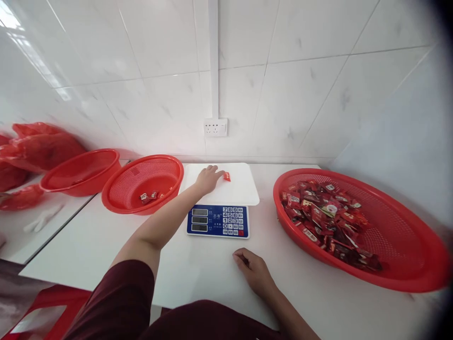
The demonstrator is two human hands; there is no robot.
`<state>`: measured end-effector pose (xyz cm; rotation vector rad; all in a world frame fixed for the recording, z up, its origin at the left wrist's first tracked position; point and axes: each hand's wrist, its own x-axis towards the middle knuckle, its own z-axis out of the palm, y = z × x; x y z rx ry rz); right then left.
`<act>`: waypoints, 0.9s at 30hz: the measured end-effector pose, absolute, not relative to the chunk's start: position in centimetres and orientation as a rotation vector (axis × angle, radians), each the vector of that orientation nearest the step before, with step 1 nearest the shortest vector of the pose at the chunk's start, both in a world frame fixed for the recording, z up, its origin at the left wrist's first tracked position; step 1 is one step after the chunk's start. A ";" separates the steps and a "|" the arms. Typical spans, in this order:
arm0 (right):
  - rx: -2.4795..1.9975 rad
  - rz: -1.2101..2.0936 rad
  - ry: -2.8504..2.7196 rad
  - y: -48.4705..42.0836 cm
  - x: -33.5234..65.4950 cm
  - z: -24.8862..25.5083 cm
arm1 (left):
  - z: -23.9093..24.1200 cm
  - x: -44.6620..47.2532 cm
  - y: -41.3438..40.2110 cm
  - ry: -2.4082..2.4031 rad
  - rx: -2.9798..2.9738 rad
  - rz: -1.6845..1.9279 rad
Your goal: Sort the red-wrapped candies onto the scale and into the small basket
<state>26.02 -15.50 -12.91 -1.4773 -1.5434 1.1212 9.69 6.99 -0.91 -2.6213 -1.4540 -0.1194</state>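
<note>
My left hand reaches over the white pan of a weighing scale, its fingertips at a small red wrapped packet. The packet's near edge meets the fingertips, and the other fingers curl above the pan. In front of the pan is the scale's blue keypad panel with three small displays, whose figures are too faint to read. On the white tabletop below the scale rests my right hand, its fingers loosely curled in with nothing visible in them.
A large red basket at right holds many red wrapped packets. Left of the scale, another red basket contains several packets. Farther left are a red basin, red plastic bags and a white glove. A tiled wall with a socket stands behind.
</note>
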 end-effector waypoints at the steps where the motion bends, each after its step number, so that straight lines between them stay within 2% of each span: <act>1: -1.480 1.115 -1.543 -15.5 26.0 -12.9 | -1.1 10.7 7.5 -1.426 -2.643 -0.093; 9: -1.489 1.123 -1.560 -15.6 26.3 -13.1 | -0.2 10.7 8.2 -1.486 -2.596 -0.159; 18: -1.474 1.144 -1.552 -15.4 26.0 -12.5 | 2.9 -2.8 2.4 -1.890 -2.131 -0.447; 24: -1.405 1.212 -1.459 -15.9 26.3 -10.8 | -2.4 -1.5 -3.9 -1.554 -2.115 -1.134; 27: -1.396 1.084 -1.501 -15.9 29.0 -7.0 | -6.2 2.8 -7.7 -1.383 -2.565 -1.278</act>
